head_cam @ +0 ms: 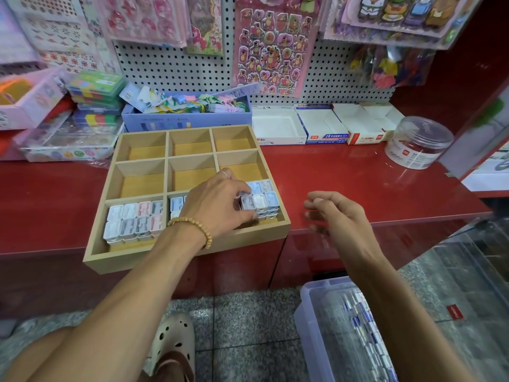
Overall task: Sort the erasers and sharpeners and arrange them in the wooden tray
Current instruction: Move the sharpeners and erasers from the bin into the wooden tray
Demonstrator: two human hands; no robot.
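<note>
I see the wooden tray (192,244) sitting on the red desk (371,183), its near edge hanging slightly over the desk's front lip. It has nine compartments in three rows. The far and middle rows show bare wood. The near-left compartment holds a block of pastel sharpeners (135,220), white, grey, pink and blue, packed side by side and stacked. The near-middle compartment has a few more, mostly hidden behind my left hand (217,204). The near-right compartment holds another stacked block (264,198) against its right wall.

My left hand reaches over the tray, its fingers (242,188) curled and pinching a grey sharpener (247,202) at the left side of the near-right block; a beaded bracelet (192,228) sits on that wrist. My right hand (336,213) hovers over the desk just right of the tray, its fingers loosely curled and holding nothing, somewhat blurred.

On the floor near right, a clear plastic bin (316,326) holds small wrapped items that I cannot identify. At the far edge of the desk stand open white boxes (322,125) and a clear round tub (418,142).
</note>
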